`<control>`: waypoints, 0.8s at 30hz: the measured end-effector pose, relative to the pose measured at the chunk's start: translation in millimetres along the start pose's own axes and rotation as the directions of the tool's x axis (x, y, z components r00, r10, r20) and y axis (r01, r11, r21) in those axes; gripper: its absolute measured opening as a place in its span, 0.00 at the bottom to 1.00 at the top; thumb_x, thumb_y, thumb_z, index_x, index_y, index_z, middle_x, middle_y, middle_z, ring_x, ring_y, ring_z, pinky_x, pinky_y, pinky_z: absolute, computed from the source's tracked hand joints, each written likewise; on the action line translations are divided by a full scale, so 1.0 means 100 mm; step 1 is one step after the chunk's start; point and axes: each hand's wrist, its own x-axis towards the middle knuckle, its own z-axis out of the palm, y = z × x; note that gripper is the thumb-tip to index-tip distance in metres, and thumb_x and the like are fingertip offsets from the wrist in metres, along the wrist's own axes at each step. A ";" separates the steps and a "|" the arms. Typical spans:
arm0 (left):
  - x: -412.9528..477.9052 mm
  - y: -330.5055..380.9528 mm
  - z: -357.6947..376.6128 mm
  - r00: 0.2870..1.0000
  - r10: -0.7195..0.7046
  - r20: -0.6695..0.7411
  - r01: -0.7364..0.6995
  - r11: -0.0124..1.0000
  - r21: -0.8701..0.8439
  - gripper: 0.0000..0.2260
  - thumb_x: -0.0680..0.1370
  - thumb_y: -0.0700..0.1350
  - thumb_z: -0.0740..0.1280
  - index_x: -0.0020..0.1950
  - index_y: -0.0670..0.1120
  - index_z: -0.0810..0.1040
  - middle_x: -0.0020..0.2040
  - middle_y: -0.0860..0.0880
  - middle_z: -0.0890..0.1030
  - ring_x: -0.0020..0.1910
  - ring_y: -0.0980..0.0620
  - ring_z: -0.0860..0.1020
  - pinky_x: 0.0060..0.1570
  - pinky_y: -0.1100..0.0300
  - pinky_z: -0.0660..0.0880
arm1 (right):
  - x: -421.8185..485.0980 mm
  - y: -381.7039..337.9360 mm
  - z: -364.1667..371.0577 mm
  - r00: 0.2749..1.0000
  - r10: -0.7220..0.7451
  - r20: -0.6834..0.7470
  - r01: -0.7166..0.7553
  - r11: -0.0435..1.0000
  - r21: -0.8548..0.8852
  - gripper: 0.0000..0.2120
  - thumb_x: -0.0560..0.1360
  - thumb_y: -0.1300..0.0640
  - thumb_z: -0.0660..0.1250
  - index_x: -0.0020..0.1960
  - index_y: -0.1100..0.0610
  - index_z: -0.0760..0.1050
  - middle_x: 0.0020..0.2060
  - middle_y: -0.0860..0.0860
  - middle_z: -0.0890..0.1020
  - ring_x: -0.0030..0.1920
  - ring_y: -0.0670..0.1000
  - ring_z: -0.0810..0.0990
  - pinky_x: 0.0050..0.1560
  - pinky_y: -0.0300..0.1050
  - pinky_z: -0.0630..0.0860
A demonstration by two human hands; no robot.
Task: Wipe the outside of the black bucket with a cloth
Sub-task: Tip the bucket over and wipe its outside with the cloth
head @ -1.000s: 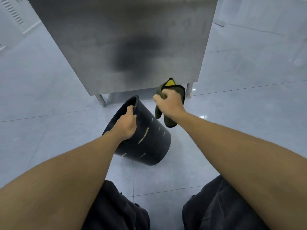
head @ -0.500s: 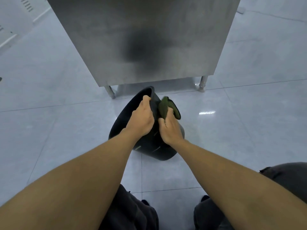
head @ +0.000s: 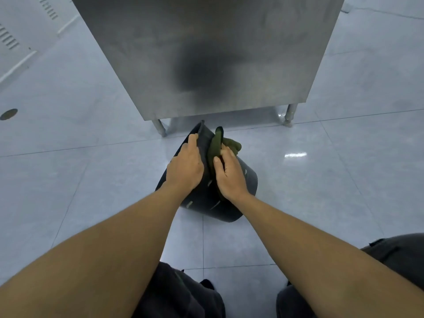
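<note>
The black bucket (head: 249, 181) lies tilted on the tiled floor, its mouth turned to the upper left and its base toward me. My left hand (head: 185, 167) grips the bucket's rim, fingers curled over the edge. My right hand (head: 229, 174) presses a dark green cloth (head: 215, 145) flat against the bucket's outer wall. Part of the cloth bunches up beyond my fingers, and the rest is hidden under my palm.
A stainless steel cabinet (head: 206, 53) on short legs (head: 289, 115) stands just behind the bucket. A round floor drain (head: 8, 114) sits at the far left. My knees in dark trousers (head: 399, 255) frame the bottom of the view.
My right hand brought the cloth down from beside the rim onto the bucket's side. The bucket tipped further over, and my left hand slid along the rim.
</note>
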 end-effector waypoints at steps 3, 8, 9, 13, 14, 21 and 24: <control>0.02 -0.07 0.02 0.999 -0.046 -0.010 0.047 0.997 0.059 0.19 0.85 0.47 0.50 0.76 0.51 0.60 0.69 0.43 0.73 0.60 0.35 0.77 0.58 0.40 0.71 | -0.04 0.11 0.03 0.996 0.044 -0.076 -0.049 0.997 -0.060 0.07 0.81 0.46 0.57 0.53 0.46 0.70 0.58 0.46 0.78 0.57 0.48 0.77 0.58 0.54 0.78; 0.04 -0.26 0.00 0.999 -0.037 -0.034 0.036 0.999 -0.023 0.17 0.83 0.47 0.50 0.73 0.52 0.62 0.64 0.45 0.76 0.54 0.38 0.78 0.51 0.46 0.72 | 0.06 -0.17 0.26 0.986 -0.165 0.033 0.167 0.983 -0.072 0.10 0.82 0.52 0.59 0.58 0.53 0.75 0.64 0.50 0.77 0.66 0.51 0.73 0.68 0.56 0.70; 0.04 -0.27 0.00 0.999 -0.017 -0.042 0.015 0.999 -0.039 0.16 0.83 0.47 0.51 0.71 0.52 0.63 0.62 0.46 0.77 0.53 0.39 0.78 0.50 0.48 0.71 | 0.09 -0.23 0.30 0.978 -0.198 0.066 0.203 0.976 -0.077 0.12 0.82 0.53 0.58 0.63 0.54 0.74 0.67 0.51 0.76 0.69 0.52 0.71 0.71 0.56 0.67; 0.05 -0.27 -0.01 0.999 -0.022 -0.039 0.020 0.997 -0.069 0.17 0.84 0.48 0.50 0.72 0.52 0.63 0.65 0.46 0.77 0.56 0.40 0.78 0.55 0.47 0.71 | 0.13 -0.16 0.31 0.971 -0.222 0.088 0.235 0.954 -0.187 0.19 0.84 0.52 0.55 0.73 0.54 0.69 0.74 0.51 0.71 0.75 0.52 0.66 0.76 0.55 0.62; 0.05 -0.29 -0.01 0.998 -0.043 -0.035 0.040 0.997 -0.072 0.17 0.84 0.47 0.50 0.73 0.51 0.62 0.66 0.46 0.76 0.57 0.40 0.78 0.56 0.45 0.72 | 0.12 -0.10 0.29 0.974 -0.209 0.090 0.223 0.951 -0.213 0.20 0.85 0.51 0.54 0.74 0.54 0.68 0.74 0.51 0.70 0.75 0.52 0.66 0.76 0.55 0.61; 0.05 -0.40 -0.03 0.981 -0.190 -0.024 0.186 0.975 -0.122 0.18 0.84 0.43 0.50 0.74 0.51 0.61 0.63 0.44 0.77 0.53 0.38 0.77 0.57 0.42 0.73 | 0.02 0.37 0.07 0.999 0.032 -0.027 -0.039 0.940 -0.339 0.24 0.84 0.47 0.48 0.75 0.53 0.69 0.71 0.50 0.74 0.72 0.52 0.69 0.74 0.56 0.65; 0.05 -0.41 -0.03 0.978 -0.207 -0.021 0.203 0.971 -0.128 0.18 0.84 0.44 0.50 0.74 0.52 0.61 0.62 0.44 0.78 0.53 0.37 0.77 0.56 0.42 0.73 | -0.06 0.51 -0.02 0.985 0.135 -0.104 -0.163 0.920 -0.357 0.26 0.82 0.45 0.44 0.72 0.53 0.70 0.68 0.50 0.75 0.70 0.53 0.70 0.73 0.55 0.67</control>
